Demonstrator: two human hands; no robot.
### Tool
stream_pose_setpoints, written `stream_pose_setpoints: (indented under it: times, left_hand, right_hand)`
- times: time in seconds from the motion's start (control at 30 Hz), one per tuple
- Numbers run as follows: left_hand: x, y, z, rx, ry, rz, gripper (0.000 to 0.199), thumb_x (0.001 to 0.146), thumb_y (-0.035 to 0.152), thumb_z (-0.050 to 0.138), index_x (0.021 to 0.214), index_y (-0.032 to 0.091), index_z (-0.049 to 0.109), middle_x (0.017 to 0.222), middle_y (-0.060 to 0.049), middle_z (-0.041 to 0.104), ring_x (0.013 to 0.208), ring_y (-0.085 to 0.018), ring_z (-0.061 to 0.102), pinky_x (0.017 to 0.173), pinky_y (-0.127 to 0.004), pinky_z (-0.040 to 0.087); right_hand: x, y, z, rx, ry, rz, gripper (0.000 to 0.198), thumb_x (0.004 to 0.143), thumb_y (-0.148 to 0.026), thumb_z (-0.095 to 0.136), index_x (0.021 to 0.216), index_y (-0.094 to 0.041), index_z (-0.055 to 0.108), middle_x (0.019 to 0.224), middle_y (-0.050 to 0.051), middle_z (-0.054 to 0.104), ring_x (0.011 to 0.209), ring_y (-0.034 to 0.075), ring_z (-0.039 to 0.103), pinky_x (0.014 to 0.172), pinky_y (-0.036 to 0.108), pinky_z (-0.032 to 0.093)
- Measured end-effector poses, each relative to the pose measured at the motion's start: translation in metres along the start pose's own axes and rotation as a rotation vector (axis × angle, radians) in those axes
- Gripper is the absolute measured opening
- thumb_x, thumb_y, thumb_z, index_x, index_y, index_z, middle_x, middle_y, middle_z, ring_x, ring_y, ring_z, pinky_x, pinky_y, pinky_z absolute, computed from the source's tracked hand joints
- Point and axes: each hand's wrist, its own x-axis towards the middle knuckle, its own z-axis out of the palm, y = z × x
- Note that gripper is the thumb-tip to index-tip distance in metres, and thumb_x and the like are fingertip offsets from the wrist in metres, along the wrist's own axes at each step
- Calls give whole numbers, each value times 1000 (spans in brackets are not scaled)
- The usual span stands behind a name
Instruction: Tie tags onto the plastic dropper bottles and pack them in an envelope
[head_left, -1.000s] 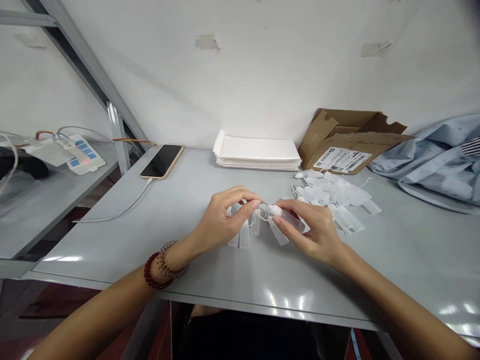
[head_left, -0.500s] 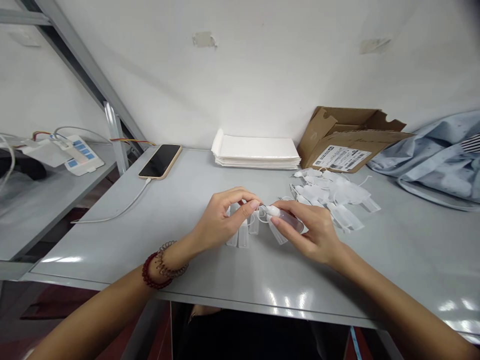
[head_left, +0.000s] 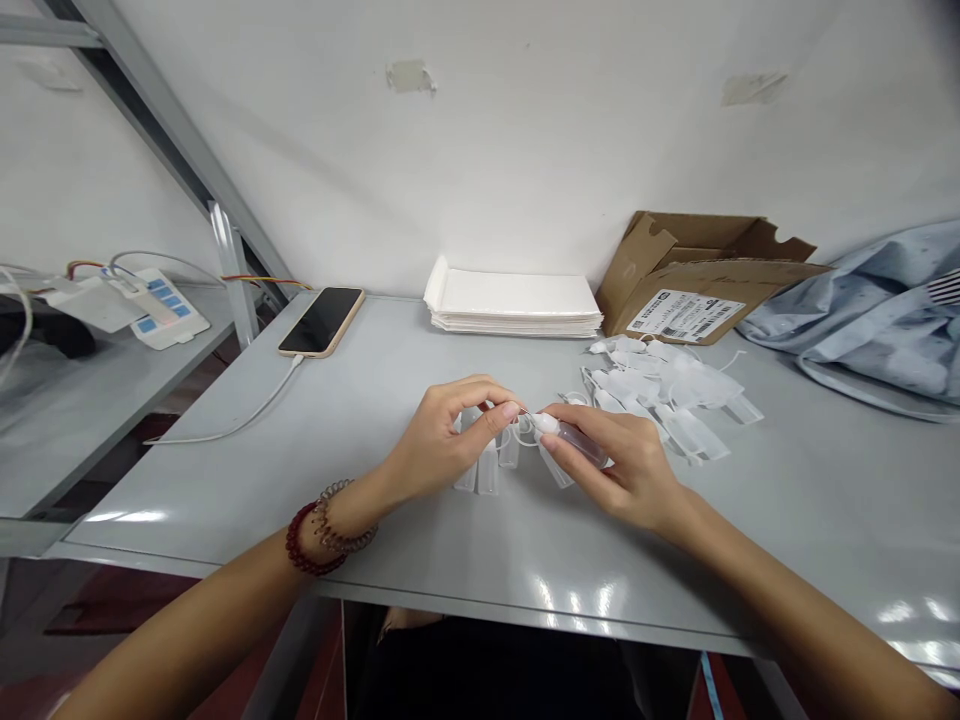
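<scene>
While the right hand (head_left: 628, 450) grips a small bottle (head_left: 583, 444) between thumb and fingers, the left hand (head_left: 450, 430) meets it from the left, thumb and index fingertip pressed together on the outer end of a thin tip (head_left: 529, 413). Whether a small cap is hidden in that pinch cannot be told. The bottle is raised over the near-middle of the tabletop (head_left: 420, 560), tilted, its white neck piece (head_left: 546, 424) toward the left and its translucent body toward the right hand's palm.

Beneath and beside the left hand lie several loose bottles (head_left: 487, 472); just beyond the right hand, to the far right, spreads a heap of similar bottles (head_left: 694, 435), near the cardboard box (head_left: 675, 305). A stack of white envelopes (head_left: 517, 295) lies farther off, against the wall.

Judged by its appearance, the bottle is light, of thin, smooth plastic that would yield if squeezed and might slip when turned. Its firmest hold should be at the neck piece and shoulder; the slender tip, probably the most easily bent part, calls for a gentle, straight pinch.
</scene>
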Motion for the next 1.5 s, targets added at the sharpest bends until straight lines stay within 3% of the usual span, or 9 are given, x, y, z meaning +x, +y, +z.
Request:
stream_pose_setpoints:
  times: [1.03, 1.33, 1.5]
  left_hand:
    - [-2, -8, 2, 103, -64, 86, 17, 88, 16, 52, 83, 14, 68, 76, -4, 66, 75, -14, 58, 73, -28, 47]
    - [5, -7, -5, 196, -9, -37, 20, 90, 20, 50, 82, 15, 67, 81, -3, 67, 81, -15, 58, 76, -27, 44]
    - [7, -10, -4, 194, 121, -187, 20, 90, 28, 51, 92, 18, 69, 90, -3, 69, 89, -17, 61, 75, -27, 45]
  right_hand:
    - [-4, 6, 11, -99, -66, -87, 17, 93, -19, 45, 102, -11, 58, 64, 2, 55, 52, 11, 48, 49, 22, 38]
    - [-1, 16, 8, -168, -146, 16, 25, 93, -29, 47, 106, -10, 57, 77, 6, 64, 57, 13, 54, 54, 25, 42]
    - [0, 30, 8, -297, -67, 53, 24, 92, -31, 49, 98, -12, 63, 81, 8, 63, 68, 16, 57, 56, 27, 43]
